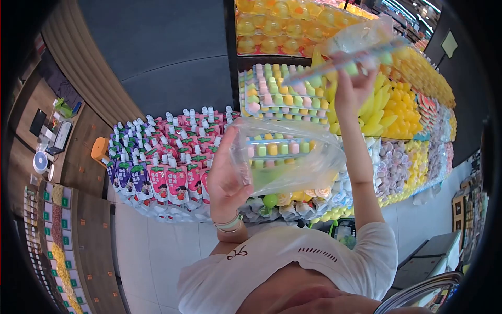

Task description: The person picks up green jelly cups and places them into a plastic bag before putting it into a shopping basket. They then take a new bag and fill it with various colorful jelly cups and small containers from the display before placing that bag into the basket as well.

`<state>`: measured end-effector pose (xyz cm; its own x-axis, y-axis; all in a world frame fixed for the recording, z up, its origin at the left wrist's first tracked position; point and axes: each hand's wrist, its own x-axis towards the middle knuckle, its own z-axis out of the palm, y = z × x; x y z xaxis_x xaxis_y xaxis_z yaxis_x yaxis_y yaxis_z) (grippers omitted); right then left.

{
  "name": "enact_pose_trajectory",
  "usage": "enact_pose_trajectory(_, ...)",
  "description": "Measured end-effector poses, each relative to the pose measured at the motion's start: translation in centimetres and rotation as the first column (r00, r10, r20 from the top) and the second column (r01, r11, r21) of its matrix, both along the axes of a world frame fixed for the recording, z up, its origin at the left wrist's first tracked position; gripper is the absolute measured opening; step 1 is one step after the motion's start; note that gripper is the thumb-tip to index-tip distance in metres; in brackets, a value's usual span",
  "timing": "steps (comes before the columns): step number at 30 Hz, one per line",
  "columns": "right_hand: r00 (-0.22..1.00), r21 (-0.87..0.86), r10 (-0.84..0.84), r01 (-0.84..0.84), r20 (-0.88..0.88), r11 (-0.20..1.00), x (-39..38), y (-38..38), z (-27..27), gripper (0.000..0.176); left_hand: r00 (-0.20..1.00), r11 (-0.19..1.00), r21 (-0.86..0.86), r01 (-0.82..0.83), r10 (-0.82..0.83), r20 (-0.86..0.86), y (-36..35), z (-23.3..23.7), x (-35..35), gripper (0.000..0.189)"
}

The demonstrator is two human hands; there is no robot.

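Observation:
At the middle, my left hand [225, 172], with a band at its wrist, grips the side of a clear plastic bag [293, 180]. The bag's mouth faces up and looks spread. Rows of green, yellow and pink cups show through it; whether they are inside is unclear. Raised at the upper right, my right hand [358, 78] holds a flat pack of pastel cups [316, 81], tilted and slightly blurred. Just beyond the bag, stacked packs of the same kind of cups [272, 99] lie on the display.
Pink and purple spouted pouches [170, 180] stand at the left of the display. Yellow packs [402, 110] and orange ones [277, 26] lie right and behind. A dark panel [172, 57] rises at the back. A basket [342, 233] is below the display's front edge.

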<state>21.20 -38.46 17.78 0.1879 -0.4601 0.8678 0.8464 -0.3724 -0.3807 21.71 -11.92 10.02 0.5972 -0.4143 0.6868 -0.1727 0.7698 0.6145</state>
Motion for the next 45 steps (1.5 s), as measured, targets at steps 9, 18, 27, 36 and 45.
enact_pose_trajectory(9,0.806,-0.674,-0.242,-0.242,-0.540,0.699,-8.5,6.6,-2.1,0.035,0.990,0.991,-0.044,-0.124,0.120,-0.074,-1.3,-0.5,0.0,0.088)
enact_pose_trajectory(18,0.391,-0.937,-0.884,-0.324,-0.257,0.129,-4.4,3.5,-6.2,0.034,0.990,0.989,-0.091,-0.113,0.104,-0.099,-1.2,0.4,-0.7,0.088)
enact_pose_trajectory(27,0.865,-0.889,-0.415,-0.074,-0.282,0.451,-8.8,3.3,-2.3,0.047,0.961,0.970,-0.072,-0.233,0.218,-0.172,-1.4,0.5,0.3,0.075)
enact_pose_trajectory(36,0.668,-0.543,-0.311,-0.167,-0.676,0.823,-8.7,2.6,-7.6,0.076,0.898,0.936,-0.024,-0.350,0.328,-0.293,-1.6,-1.6,2.7,0.049)
enact_pose_trajectory(45,0.695,-0.395,-0.228,-0.087,-0.682,0.915,-6.1,-0.1,-8.0,0.012,0.895,0.873,0.199,-0.446,0.439,0.082,0.1,-1.8,3.8,0.078)
